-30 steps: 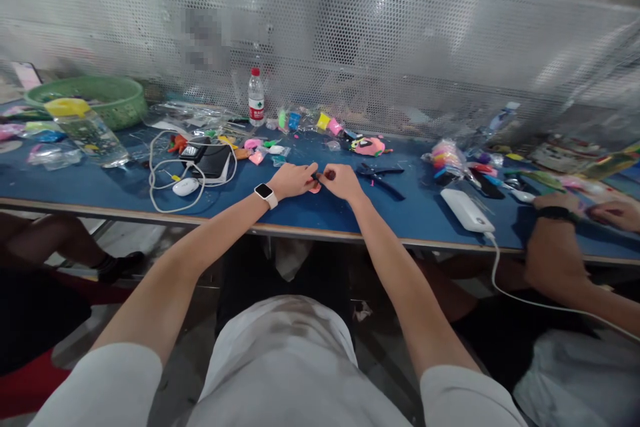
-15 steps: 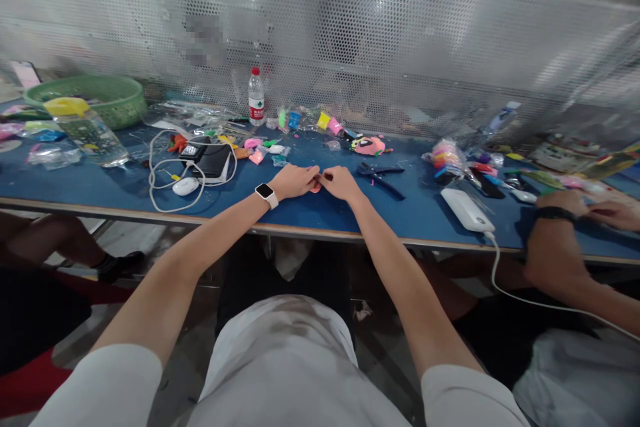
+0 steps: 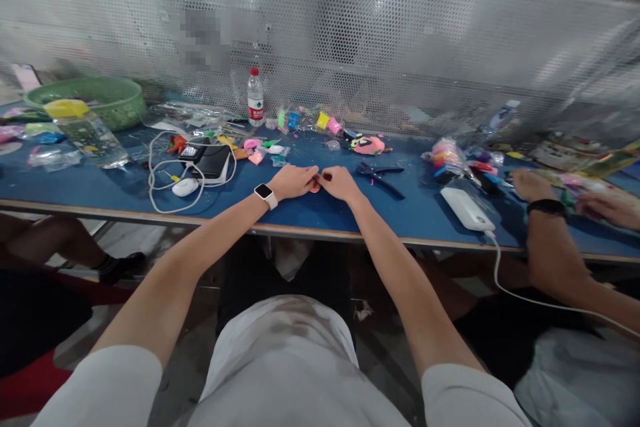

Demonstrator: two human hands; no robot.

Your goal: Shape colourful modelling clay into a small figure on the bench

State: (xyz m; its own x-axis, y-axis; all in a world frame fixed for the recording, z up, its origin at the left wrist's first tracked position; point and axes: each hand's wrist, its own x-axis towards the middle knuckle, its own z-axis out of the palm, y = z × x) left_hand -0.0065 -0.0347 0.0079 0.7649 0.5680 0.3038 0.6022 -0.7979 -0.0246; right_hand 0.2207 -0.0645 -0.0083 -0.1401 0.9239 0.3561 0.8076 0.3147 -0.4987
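Head view: your left hand (image 3: 296, 181) was closed on a small pink piece (image 3: 315, 189), which showed just below the fingertips, over the counter (image 3: 330, 217). Your right hand (image 3: 341, 181) met it from the other side, thumb and fingers drawn together at the piece. Whether the right fingers gripped it or only pressed against it, you cannot tell; the fingers covered most of the contact.

The step in hand appeared to be close fingertip work on the piece, with the left hand steadying and the right hand working its edge. As a judgement, the next move called for light, even finger pressure and a steady left hold, since a piece that small could slip or deform if squeezed.

The pliers (image 3: 381, 180) lay with their handles apart, to the right of your right hand. A pink figure (image 3: 369, 145) rested beyond them. The bottle (image 3: 255, 100) stood upright near the perforated panel (image 3: 300, 33). The power bank (image 3: 465, 209) lay farther right, its cable attached, between your workspace and a co-worker's hand (image 3: 529, 185).
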